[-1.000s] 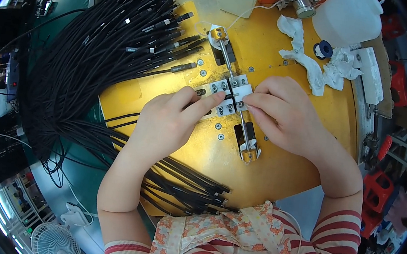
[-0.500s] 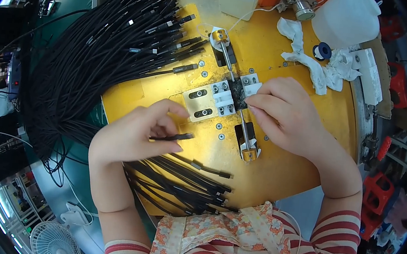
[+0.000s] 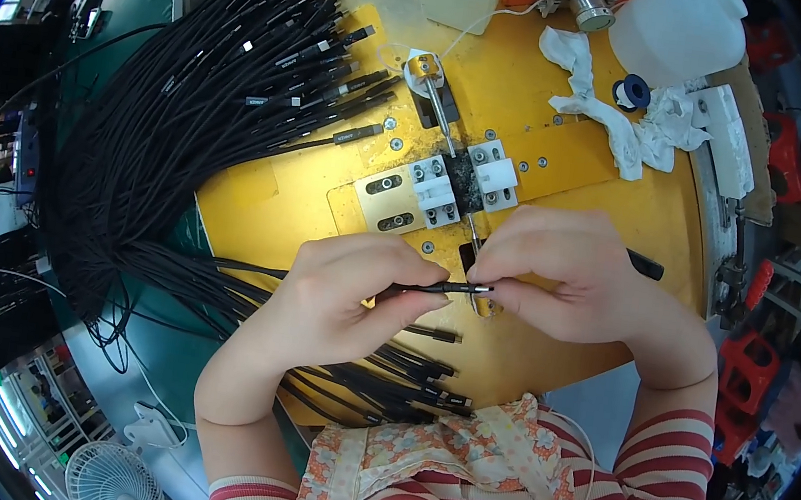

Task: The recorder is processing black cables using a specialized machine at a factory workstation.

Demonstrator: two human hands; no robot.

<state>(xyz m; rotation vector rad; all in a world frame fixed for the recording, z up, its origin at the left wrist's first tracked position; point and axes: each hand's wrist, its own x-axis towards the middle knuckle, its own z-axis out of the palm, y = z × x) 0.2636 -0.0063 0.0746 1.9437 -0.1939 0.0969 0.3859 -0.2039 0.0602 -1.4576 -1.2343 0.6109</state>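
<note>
Head camera view, looking down on a gold-topped table (image 3: pixel 536 364) where a person works with two bare hands. The left hand (image 3: pixel 347 288) pinches a black cable connector (image 3: pixel 456 287), holding it level toward the table's near edge. The right hand (image 3: pixel 566 274) meets it from the other side, thumb and forefinger drawn narrow at the connector's silver tip; the fingertips cover that spot, so whether they grip the tip itself or a small part against it cannot be told.

Beyond the hands, toward the table's far edge, a clamp with two white blocks (image 3: pixel 434 192) stands apart from the connector. A large bundle of black cables (image 3: pixel 213 71) spreads over the table's left edge, and a smaller group of cables (image 3: pixel 375 385) lies by the near edge.

The step in hand appears to be close two-handed work at the connector's tip. The next move seems to call for a steady left pinch, with the right fingers lined up straight with the connector.
</note>
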